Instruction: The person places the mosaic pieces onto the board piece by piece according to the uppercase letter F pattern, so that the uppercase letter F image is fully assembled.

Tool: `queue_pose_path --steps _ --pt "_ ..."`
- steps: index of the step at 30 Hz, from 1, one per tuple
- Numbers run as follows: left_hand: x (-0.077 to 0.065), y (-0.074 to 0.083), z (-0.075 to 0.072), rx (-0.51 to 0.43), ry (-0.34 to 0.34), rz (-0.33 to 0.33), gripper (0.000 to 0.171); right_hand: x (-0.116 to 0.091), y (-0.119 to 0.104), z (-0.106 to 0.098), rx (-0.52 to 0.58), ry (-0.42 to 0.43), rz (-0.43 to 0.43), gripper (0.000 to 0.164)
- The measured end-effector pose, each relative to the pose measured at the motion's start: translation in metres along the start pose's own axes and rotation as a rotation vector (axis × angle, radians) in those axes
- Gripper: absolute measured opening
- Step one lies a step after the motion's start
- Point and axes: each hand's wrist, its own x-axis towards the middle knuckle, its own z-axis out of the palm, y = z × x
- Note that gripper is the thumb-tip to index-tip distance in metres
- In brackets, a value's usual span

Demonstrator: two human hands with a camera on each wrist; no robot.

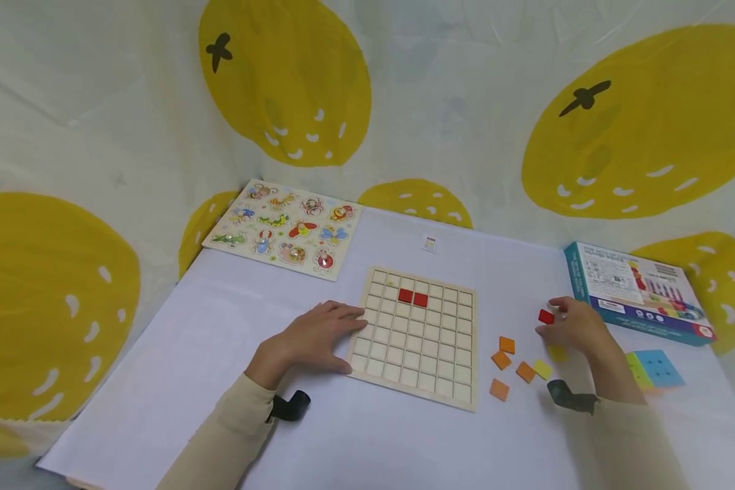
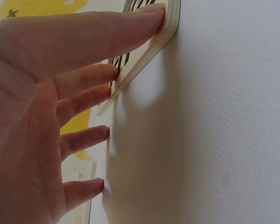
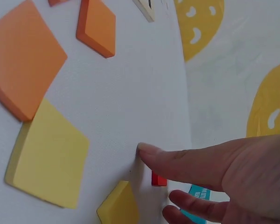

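The right grip [image 3: 226,170] partly hides the red tile [image 3: 158,180].

Play corner: puzzle board [image 1: 284,230], fruit-print cloth [image 1: 447,102]

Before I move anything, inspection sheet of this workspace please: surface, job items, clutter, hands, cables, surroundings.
Surface: table under a white cover.
Job items: wooden grid board with two red tiles side by side in its cells; four orange tiles and two yellow tiles loose to its right.
Clutter: animal puzzle board, small white card, printed box, multicoloured cube.
Left hand: fingers spread, touching the grid's left edge.
Right hand: thumb and finger around a third red tile; whether gripped, cannot tell.
Cables: nothing seen.
Surroundings: yellow-fruit-print cloth behind the table.
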Motion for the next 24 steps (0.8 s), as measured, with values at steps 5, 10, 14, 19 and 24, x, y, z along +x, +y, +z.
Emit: queue_pose_path --steps 5,10,14,19,24 --pt "-0.002 0.002 0.001 -0.02 -0.005 -0.007 0.077 0.004 0.008 0.0 0.014 0.0 -0.016 0.084" --pt "-0.001 0.003 0.003 -0.012 -0.015 -0.005 0.077 0.009 0.017 0.003 0.041 -0.011 -0.024 0.076" --pt "0.0 0.004 0.003 -0.006 -0.009 0.005 0.076 0.011 0.021 0.004 0.053 -0.01 -0.027 0.07" --pt "0.0 0.003 0.002 0.012 0.0 0.009 0.076 0.012 0.02 0.004 0.061 -0.008 -0.028 0.065" --pt "-0.001 0.001 0.001 0.022 0.009 0.007 0.076 0.01 0.015 0.003 0.065 -0.01 -0.022 0.067"
